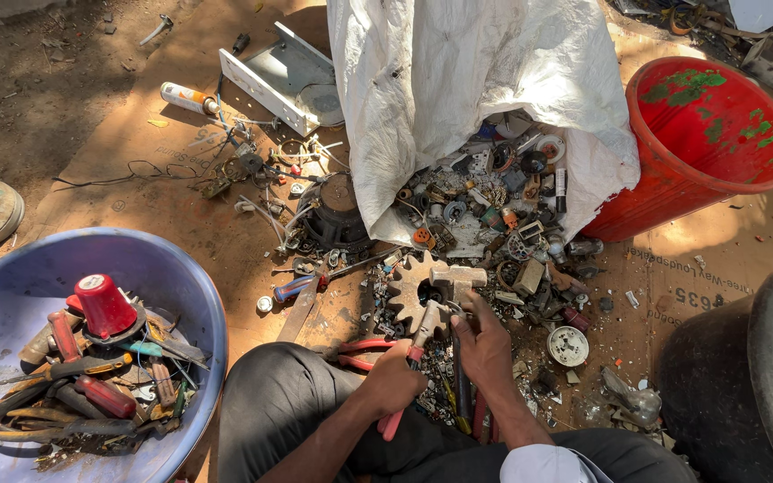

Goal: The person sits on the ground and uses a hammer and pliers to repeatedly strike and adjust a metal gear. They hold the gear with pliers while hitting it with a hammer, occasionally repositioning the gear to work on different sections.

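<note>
The person sits on the ground with the left hand [393, 383] clenched round red-handled pliers [409, 371], whose nose reaches toward a rusty gear wheel [411, 288]. The right hand [483, 344] has its fingers closed on a small metal part right at the gear's lower edge; what exactly it pinches is too small to tell. The gear lies on the cardboard in front of the knees, among scrap spilling from a white sack [458, 80]. It looks heavy, stiff and gritty, so the toothed rim or the hub seems the safest place to hold. Packaging-wise: a white spray can with an orange cap [188, 97] lies top left, a red bucket [704, 143] with green flecks stands right, and a blue tool basin [181, 277] sits left.
</note>
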